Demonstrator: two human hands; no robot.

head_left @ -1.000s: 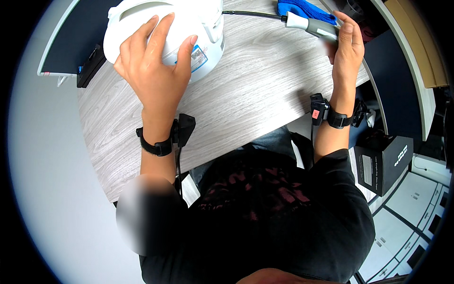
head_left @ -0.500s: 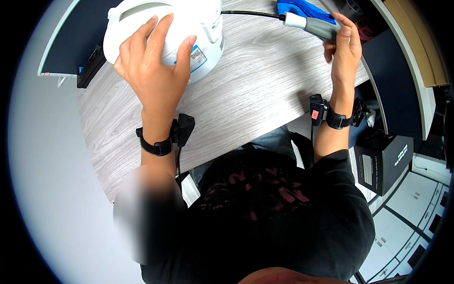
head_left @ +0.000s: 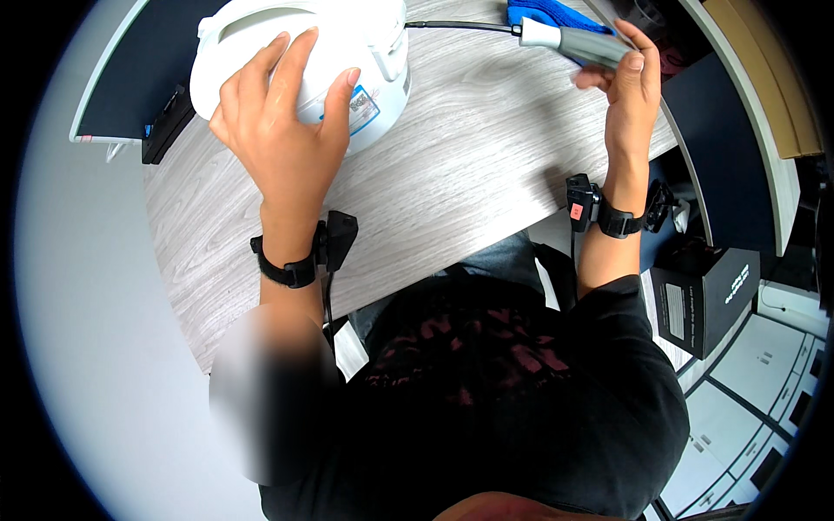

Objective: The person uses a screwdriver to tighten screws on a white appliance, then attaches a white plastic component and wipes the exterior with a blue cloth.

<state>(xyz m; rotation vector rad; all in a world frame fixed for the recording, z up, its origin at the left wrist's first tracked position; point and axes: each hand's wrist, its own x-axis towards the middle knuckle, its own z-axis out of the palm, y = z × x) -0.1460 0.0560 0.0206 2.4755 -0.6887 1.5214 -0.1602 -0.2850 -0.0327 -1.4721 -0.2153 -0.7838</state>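
Note:
A white rounded appliance like a rice cooker [head_left: 382,122], with a carry handle on its lid and a blue-edged label, stands at the far left of the table. My left hand [head_left: 282,130] lies over it, fingers spread and thumb apart, touching the lid. In my right hand [head_left: 632,95], fingers wrap the rear of a grey-and-white screwdriver handle [head_left: 591,45]; some fingertips are blurred. The screwdriver's long black shaft runs level to the appliance's right side. Where its tip meets the appliance is too small to make out.
A blue cloth [head_left: 556,12] lies behind the screwdriver on the wood-grain table [head_left: 452,174]. Dark panels [head_left: 730,148] border the right side, with a black box [head_left: 708,300] below. A black device [head_left: 169,122] stands at the left by a screen-like panel. Both wrists wear black strapped devices.
The fingers of my right hand have shifted around the screwdriver handle, which has moved slightly left and turned a little. My left hand and the appliance have stayed in place.

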